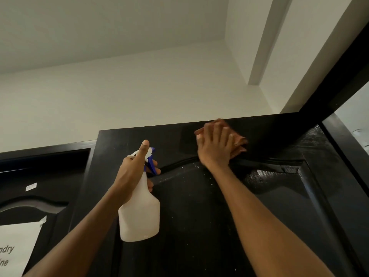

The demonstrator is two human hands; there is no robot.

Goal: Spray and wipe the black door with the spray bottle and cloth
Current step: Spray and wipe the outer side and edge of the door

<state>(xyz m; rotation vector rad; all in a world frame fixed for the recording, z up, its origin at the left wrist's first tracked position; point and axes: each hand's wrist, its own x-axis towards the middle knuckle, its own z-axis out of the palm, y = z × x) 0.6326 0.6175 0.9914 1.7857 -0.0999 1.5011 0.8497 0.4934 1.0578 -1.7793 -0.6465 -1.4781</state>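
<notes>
Both hands are working: right hand (216,145) fingers are pressing the soft, pliable cloth (238,143) flat against the black door (199,206); left hand (132,172) is gripping the light, rigid spray bottle (139,214) at its neck.

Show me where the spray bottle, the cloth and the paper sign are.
spray bottle (139,216): head view, on its white body.
cloth (240,143): head view, on the brown fold beside the fingers.
paper sign (18,242): head view, on the white sheet, lower left.

Plain white wall (139,92) above, meeting a white ceiling (99,27) with a boxed beam (265,41) at right. Second dark door (40,176) at left, bearing a white paper sign (18,244) with partly readable lettering and a small label (31,186). Soft, even light.
</notes>
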